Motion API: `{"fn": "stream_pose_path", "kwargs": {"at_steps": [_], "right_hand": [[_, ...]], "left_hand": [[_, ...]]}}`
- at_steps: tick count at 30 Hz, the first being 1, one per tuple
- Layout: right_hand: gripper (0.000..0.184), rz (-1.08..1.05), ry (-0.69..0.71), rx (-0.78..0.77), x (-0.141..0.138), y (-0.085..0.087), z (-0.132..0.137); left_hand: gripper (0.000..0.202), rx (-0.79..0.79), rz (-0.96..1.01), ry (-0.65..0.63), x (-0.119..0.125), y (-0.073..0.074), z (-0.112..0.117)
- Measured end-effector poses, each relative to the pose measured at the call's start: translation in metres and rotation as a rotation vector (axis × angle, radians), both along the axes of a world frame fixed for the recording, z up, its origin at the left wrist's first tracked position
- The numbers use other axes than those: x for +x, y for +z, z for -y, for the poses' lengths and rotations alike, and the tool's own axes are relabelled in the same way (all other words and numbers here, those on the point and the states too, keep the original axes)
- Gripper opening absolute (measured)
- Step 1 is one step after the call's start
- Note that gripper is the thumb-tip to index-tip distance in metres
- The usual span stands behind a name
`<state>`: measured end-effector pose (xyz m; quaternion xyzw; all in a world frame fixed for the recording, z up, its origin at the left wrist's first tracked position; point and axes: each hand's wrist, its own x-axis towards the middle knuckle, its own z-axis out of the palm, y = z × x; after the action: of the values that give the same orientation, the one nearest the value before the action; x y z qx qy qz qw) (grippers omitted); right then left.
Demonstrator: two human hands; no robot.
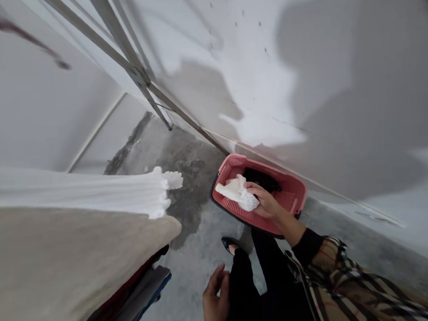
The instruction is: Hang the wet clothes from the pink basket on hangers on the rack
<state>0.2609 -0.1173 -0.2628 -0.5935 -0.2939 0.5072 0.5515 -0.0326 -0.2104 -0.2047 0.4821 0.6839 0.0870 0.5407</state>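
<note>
My right hand (263, 199) is closed on a crumpled white cloth garment (236, 191) above the pink laundry basket (292, 189). Lace or a fine pattern shows on the cloth's lower end; its exact kind cannot be made out. Inside the basket, behind the cloth, lies a dark piece of clothing (262, 178). My left hand (216, 299) hangs low near my legs, fingers loosely curled and apart, with nothing visible in it.
White ribbed fabric (127, 192) and a beige fleecy cloth (95, 254) hang at the left, with darker garments (136, 300) below. A metal rack frame (180, 111) leans along the white wall (258, 68). The concrete floor (193, 276) has dark patches.
</note>
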Motion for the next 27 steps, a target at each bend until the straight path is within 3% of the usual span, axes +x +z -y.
{"fn": "stream_pose_path", "kwargs": {"at_steps": [3, 6, 10, 14, 17, 20, 24, 27], "right_hand": [[0.023, -0.348, 0.002, 0.064, -0.012, 0.067, 0.01], [0.027, -0.513, 0.163, 0.183, -0.026, 0.129, 0.017], [0.031, -0.277, 0.482, 0.43, -0.036, 0.205, 0.021], [0.038, 0.104, 0.653, 0.706, -0.042, 0.268, 0.022], [0.037, 0.349, 0.553, 0.825, -0.049, 0.297, 0.021], [0.032, 0.572, 0.344, 0.789, -0.054, 0.312, 0.017], [0.02, 0.84, 0.167, 0.708, -0.059, 0.323, 0.012], [0.009, 0.971, 0.107, 0.713, -0.067, 0.334, 0.013]], "left_hand": [[0.046, 0.099, 0.12, -0.059, 0.025, 0.024, -0.014], [0.046, 0.198, 0.282, -0.134, 0.056, 0.052, -0.028], [0.062, 0.545, 0.346, -0.098, 0.092, 0.092, -0.046], [0.044, 0.758, 0.411, -0.03, 0.101, 0.13, -0.066], [0.036, 0.867, 0.44, 0.103, 0.09, 0.155, -0.078], [0.034, 0.897, 0.467, 0.167, 0.071, 0.177, -0.084], [0.034, 0.873, 0.479, 0.126, 0.044, 0.202, -0.086], [0.022, 0.962, 0.374, 0.06, 0.021, 0.212, -0.089]]}}
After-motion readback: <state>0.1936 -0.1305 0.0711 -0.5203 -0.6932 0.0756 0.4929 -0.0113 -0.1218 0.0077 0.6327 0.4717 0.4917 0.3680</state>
